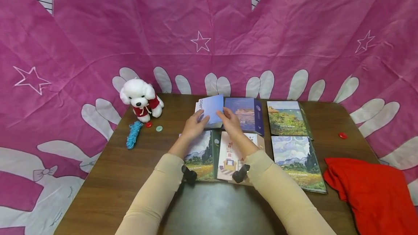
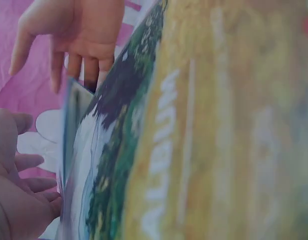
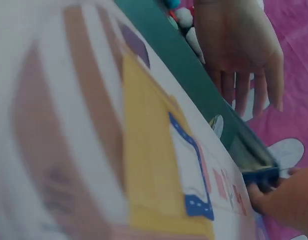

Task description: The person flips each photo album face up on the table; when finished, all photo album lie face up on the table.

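Note:
A light blue album [image 1: 211,110] stands tilted up at the middle back of the table, between my two hands. My left hand [image 1: 195,125] rests against its left side with fingers nearly straight [image 3: 238,85]. My right hand [image 1: 229,120] pinches its right lower corner [image 3: 263,176], thumb in front. Below my wrists lie a green landscape album [image 1: 200,155] and a pale album with a yellow chair [image 1: 231,155]. Both fill the wrist views, blurred.
A dark blue album [image 1: 246,114] and two landscape albums [image 1: 287,118] [image 1: 298,160] lie to the right. A white plush dog [image 1: 140,99], blue yarn [image 1: 134,134], a red button [image 1: 148,124] and a green button [image 1: 159,128] sit at back left. At right are a red button [image 1: 342,135] and a red cloth [image 1: 375,191].

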The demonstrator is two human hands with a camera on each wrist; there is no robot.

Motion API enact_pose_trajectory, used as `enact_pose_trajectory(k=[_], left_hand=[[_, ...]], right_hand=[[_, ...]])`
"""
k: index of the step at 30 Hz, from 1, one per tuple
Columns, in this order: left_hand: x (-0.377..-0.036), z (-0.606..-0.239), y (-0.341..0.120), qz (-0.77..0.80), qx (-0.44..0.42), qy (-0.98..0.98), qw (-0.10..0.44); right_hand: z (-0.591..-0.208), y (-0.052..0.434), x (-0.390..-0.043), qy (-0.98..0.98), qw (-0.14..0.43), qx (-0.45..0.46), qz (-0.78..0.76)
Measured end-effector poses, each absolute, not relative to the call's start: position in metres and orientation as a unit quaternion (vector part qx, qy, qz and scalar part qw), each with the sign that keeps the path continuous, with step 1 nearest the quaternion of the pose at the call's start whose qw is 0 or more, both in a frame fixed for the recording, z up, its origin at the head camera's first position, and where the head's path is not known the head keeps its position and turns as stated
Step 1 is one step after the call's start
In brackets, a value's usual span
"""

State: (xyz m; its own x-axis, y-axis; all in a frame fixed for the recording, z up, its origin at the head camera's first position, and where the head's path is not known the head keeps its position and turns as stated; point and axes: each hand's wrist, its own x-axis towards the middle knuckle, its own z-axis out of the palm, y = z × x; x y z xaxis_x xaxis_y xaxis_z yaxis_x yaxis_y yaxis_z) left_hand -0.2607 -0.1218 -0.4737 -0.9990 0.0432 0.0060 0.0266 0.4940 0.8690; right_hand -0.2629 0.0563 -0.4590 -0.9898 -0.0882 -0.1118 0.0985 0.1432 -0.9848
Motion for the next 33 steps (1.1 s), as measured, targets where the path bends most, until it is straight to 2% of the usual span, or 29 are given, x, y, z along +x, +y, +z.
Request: enact_pose_trajectory(k=[7,12,20,28,33], left_hand=[[-0.257,-0.468,-0.108,0.524,0.051,0.85,-0.006],[-0.253,-0.463,-0.103,0.552,0.063,0.831,-0.001],[-0.249,-0.458,-0.098,0.6,0.065,0.797,-0.007],[-0.245,-0.459,-0.108,0.607,0.033,0.791,-0.076],[-0.247,-0.459,-0.118,0.621,-0.005,0.781,-0.067]], right_hand=[[-0.45,0.049,-0.264,0.652,-0.019,0.04,-0.757],[-0.449,0.046,-0.269,0.629,-0.051,0.066,-0.773],[-0.447,0.046,-0.274,0.636,-0.009,0.061,-0.769],[-0.455,0.038,-0.269,0.69,0.059,-0.014,-0.722],[-0.46,0.033,-0.265,0.737,0.11,-0.033,-0.667]])
